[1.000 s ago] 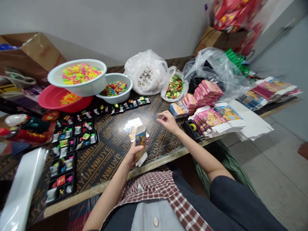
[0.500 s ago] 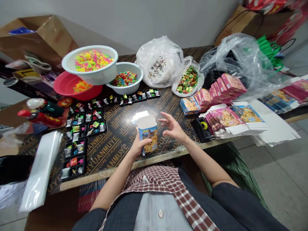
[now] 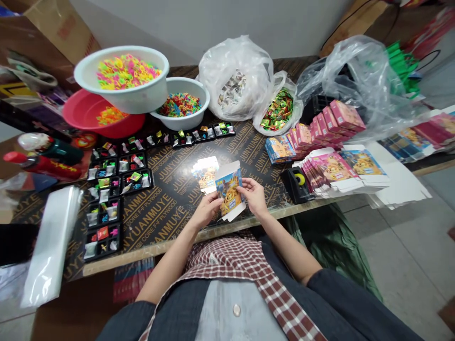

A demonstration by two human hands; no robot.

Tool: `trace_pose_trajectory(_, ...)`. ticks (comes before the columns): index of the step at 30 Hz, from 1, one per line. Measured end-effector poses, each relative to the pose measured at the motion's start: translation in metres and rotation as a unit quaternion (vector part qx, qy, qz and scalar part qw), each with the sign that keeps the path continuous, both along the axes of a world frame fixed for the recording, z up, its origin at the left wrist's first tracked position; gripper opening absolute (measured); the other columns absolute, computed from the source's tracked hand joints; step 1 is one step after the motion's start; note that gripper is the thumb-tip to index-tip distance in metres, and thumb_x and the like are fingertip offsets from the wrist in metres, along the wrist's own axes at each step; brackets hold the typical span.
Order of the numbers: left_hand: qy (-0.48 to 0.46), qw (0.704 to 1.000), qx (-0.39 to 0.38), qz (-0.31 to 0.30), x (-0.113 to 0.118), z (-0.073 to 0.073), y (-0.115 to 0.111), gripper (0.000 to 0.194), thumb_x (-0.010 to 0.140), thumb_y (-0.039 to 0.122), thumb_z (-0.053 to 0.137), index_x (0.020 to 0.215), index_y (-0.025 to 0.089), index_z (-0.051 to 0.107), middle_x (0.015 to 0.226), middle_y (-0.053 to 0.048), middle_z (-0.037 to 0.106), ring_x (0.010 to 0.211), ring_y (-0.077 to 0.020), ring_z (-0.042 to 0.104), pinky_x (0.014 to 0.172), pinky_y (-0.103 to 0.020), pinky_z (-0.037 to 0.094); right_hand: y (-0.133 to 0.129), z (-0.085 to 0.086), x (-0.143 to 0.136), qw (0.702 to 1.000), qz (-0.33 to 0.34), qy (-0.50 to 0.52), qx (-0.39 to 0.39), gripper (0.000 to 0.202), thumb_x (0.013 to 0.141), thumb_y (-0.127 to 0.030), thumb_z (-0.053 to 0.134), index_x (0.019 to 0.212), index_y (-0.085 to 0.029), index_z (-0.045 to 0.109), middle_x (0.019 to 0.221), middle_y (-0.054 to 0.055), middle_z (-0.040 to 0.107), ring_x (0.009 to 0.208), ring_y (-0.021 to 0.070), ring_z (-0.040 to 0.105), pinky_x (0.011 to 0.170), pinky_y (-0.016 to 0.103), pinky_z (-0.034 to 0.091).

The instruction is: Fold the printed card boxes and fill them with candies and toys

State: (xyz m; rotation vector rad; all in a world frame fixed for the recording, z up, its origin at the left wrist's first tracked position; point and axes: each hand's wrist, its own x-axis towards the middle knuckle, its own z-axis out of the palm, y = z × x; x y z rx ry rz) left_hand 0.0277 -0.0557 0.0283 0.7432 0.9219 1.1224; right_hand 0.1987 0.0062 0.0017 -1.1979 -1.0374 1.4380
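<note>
Blue printed box (image 3: 230,191), held near the middle of the front edge of the worktop (image 3: 169,171), looks light, springy and easily creased, best gripped by its side edges; the left hand (image 3: 206,209) pinches its left side, the right hand (image 3: 255,196) its right, forearms (image 3: 288,245) angled inward over that edge

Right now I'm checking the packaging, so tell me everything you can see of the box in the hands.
The box looks like thin printed card, blue toward the top with golden-yellow artwork below and pale lettering low on the front. White flaps stick out at its top and bottom ends. It is held tilted near the front edge of the table. The left hand grips its lower left side; the right hand holds its right edge. Its contents, if any, are hidden.
</note>
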Motion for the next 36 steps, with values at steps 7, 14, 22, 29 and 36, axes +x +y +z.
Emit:
trace_pose_trajectory(7,0.075,0.994,0.047,0.071,-0.006,0.002,0.008,0.047,0.062,0.044,0.084,0.098,0.014,0.078,0.092,-0.007,0.077,0.098,-0.0285,0.069,0.091,-0.04,0.054,-0.004,0.013,-0.003,0.996,0.044,0.072,-0.018,0.056,0.05,-0.041,0.092,0.098,-0.022,0.07,0.098,0.004,0.075,0.095,0.0217,0.069,0.093,0.037,0.056)
trace_pose_trajectory(14,0.142,0.974,0.041,0.171,-0.002,-0.015,0.002,0.036,0.063,0.04,0.084,0.089,0.016,0.076,0.083,-0.005,0.077,0.084,-0.0233,0.071,0.082,-0.035,0.055,-0.008,0.012,0.003,0.994,0.109,0.007,0.003,0.04,0.059,-0.046,0.088,0.086,-0.02,0.072,0.083,0.003,0.076,0.077,0.0213,0.07,0.077,0.035,0.059)
trace_pose_trajectory(22,-0.01,0.963,-0.049,0.264,0.023,-0.019,-0.005,0.037,0.059,0.051,0.082,0.072,0.018,0.073,0.076,-0.001,0.074,0.071,-0.0158,0.065,0.074,-0.028,0.051,-0.038,-0.022,-0.008,0.999,0.029,-0.03,0.035,0.035,0.06,-0.048,0.084,0.079,-0.021,0.072,0.078,0.002,0.074,0.076,0.0214,0.067,0.076,0.036,0.055)
trace_pose_trajectory(29,-0.027,0.974,-0.095,0.205,0.021,-0.008,-0.008,0.021,0.049,0.024,0.078,0.069,0.018,0.076,0.072,-0.001,0.074,0.07,-0.0169,0.066,0.071,-0.028,0.05,-0.036,-0.003,-0.011,0.996,0.004,0.078,-0.032,0.021,0.069,-0.042,0.068,0.068,-0.021,0.066,0.073,0.002,0.072,0.079,0.0223,0.066,0.081,0.036,0.052)
trace_pose_trajectory(36,0.043,0.952,-0.019,0.302,0.028,-0.006,-0.004,0.009,0.054,0.018,0.066,0.06,0.021,0.073,0.067,-0.001,0.073,0.071,-0.0172,0.066,0.075,-0.03,0.051,-0.038,0.008,-0.02,0.989,-0.043,0.134,0.045,0.002,0.069,-0.023,0.063,0.071,-0.023,0.064,0.084,0.002,0.077,0.087,0.0225,0.071,0.091,0.041,0.052)
